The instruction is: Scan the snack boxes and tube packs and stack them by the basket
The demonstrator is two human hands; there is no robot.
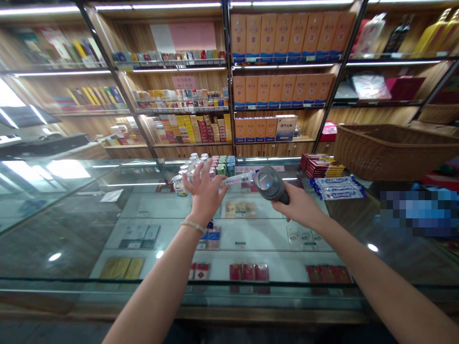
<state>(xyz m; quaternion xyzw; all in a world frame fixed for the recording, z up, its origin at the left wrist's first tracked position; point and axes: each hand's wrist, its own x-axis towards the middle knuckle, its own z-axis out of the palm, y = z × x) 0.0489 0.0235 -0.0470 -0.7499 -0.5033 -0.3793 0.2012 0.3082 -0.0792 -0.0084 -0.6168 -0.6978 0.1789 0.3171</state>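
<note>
My left hand (206, 191) is over the glass counter. It grips one end of a slim white-and-purple wrapped packet (238, 179) at the thumb, the other fingers spread. My right hand (299, 205) is wrapped around the handle of a dark grey barcode scanner (268, 184), a small blue light showing on its head. The scanner's head is beside the packet's right end; whether they touch I cannot tell. Partly hidden behind my left hand stand several white-capped bottles (179, 185). Rows of small pink, green and blue containers (222, 166) stand close by.
Blue-and-white wrapped packets (337, 187) lie on the counter at right, below red and yellow packs (319, 166). A wicker basket (387, 153) stands behind them. Cigarette packs (249, 272) lie under the glass top (89, 215). Shelves with orange boxes (292, 36) line the wall.
</note>
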